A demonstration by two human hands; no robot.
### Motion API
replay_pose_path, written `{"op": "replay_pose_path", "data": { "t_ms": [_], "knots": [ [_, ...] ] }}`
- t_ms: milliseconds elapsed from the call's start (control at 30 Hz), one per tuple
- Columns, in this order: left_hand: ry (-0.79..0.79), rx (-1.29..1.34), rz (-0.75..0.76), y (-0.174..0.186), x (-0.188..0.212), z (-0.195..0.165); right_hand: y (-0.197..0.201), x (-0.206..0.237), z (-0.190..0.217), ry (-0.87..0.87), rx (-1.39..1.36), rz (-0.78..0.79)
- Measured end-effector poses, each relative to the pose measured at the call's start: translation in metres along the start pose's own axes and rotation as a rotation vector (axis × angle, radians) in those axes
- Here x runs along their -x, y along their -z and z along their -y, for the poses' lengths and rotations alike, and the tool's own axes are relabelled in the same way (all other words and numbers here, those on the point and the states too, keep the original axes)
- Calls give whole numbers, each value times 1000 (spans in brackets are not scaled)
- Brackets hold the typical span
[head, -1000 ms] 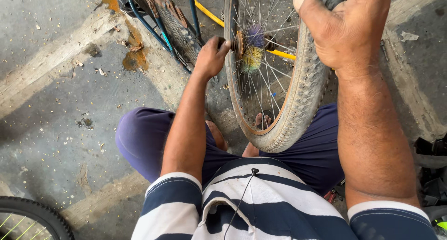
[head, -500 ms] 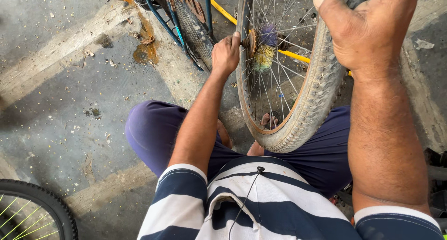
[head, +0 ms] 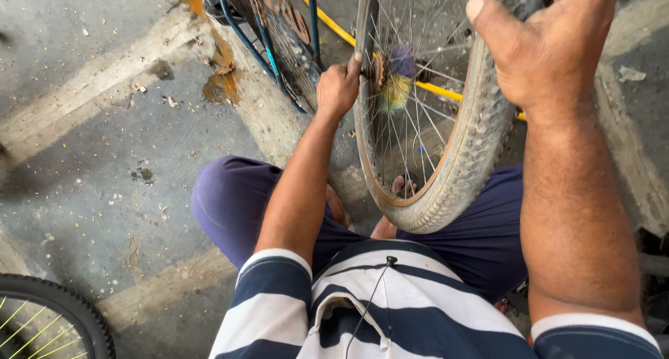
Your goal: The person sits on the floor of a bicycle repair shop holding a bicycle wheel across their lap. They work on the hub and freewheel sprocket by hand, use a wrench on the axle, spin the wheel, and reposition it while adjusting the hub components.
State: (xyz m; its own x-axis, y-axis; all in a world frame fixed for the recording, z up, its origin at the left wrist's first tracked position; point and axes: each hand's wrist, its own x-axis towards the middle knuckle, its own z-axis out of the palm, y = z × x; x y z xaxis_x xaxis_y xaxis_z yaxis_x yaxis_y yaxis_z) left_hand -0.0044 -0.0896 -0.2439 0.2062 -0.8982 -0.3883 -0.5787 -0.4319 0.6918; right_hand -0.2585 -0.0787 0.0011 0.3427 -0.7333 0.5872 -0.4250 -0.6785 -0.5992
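Wheel: the bicycle wheel [head: 446, 150] stands upright between the person's knees, braced for work at its centre.
Right hand: the right hand [head: 550, 52] clamps the tyre's top, fingers curled over, steadying it.
Left hand: the left hand [head: 339, 89] is closed at the hub [head: 390, 77]; what it pinches is hidden.
Beyond: a second wheel [head: 49, 317] lies far left of the wheel.

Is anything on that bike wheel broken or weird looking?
Nothing looks broken. The odd bit is a fuzzy purple and yellow brush wrapped around the middle of the wheel, beside the left hand. The tyre under the right hand looks worn and dusty, and the concrete floor has a rusty orange stain.
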Motion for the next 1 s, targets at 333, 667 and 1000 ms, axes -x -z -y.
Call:
{"op": "replay_pose_path", "data": {
  "t_ms": [333, 667, 1000],
  "knots": [
    [-137, 28, -30, 0, -1, 4, 1, -7, 6, 31, 89, 29],
    [45, 217, -34, -8, 0, -2, -3, -11, 9, 3, 71, 37],
    [-417, 156, -54, 5, 13, 13, -3, -3, -6, 18, 87, 14]
  ]
}}
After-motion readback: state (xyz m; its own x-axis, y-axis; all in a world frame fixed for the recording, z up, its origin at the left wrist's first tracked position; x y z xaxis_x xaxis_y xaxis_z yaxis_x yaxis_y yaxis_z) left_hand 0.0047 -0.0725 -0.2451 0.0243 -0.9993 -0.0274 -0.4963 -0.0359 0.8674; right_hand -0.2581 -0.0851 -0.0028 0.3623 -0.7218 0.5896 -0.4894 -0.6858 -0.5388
